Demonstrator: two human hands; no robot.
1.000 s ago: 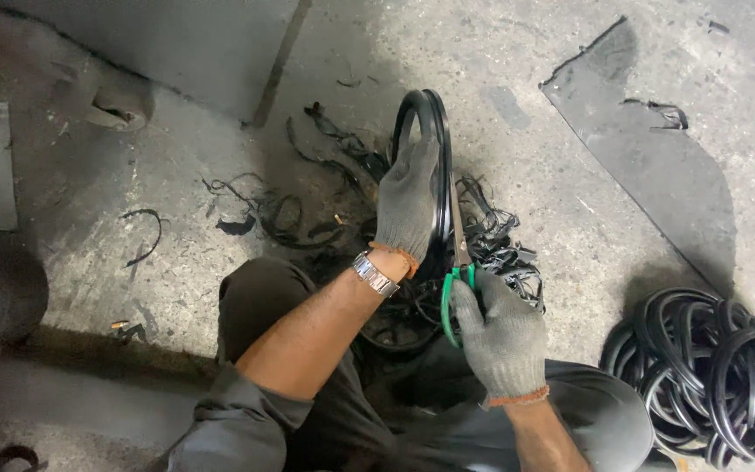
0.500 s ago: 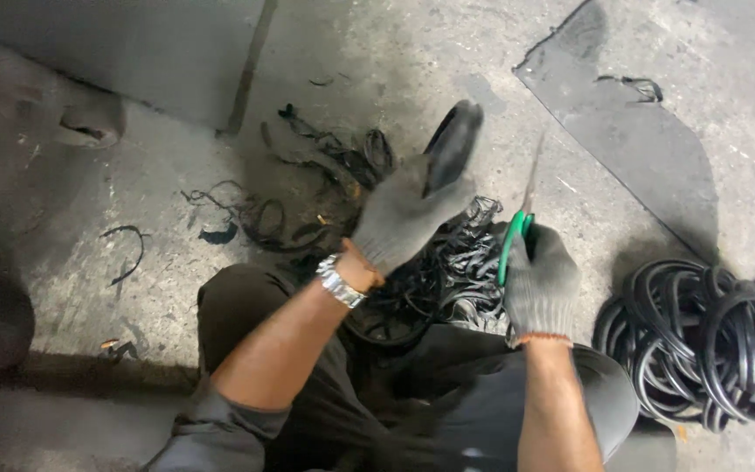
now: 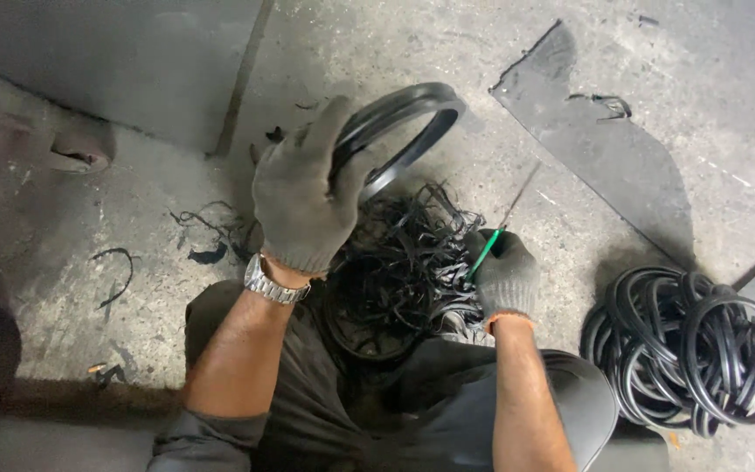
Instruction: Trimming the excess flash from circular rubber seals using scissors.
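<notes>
My left hand (image 3: pixel 301 197), in a grey knit glove with a metal watch at the wrist, grips a black rubber ring (image 3: pixel 412 122) and holds it tilted above the floor. My right hand (image 3: pixel 504 275), also gloved, is closed around green-handled scissors (image 3: pixel 493 238) whose thin blades point up and to the right. The blades are apart from the ring. Between my hands and my knees lies a heap of thin black rubber trimmings (image 3: pixel 404 262).
A pile of black rubber rings (image 3: pixel 692 345) lies on the concrete floor at the right. A dark flat sheet (image 3: pixel 609 166) lies beyond it. Loose black scraps (image 3: pixel 207 236) are scattered at the left. A dark sandal (image 3: pixel 63 140) sits at the far left.
My left hand has lifted and turned the ring from upright to tilted flat. My right hand with the scissors has moved away from the ring, down and to the right.
</notes>
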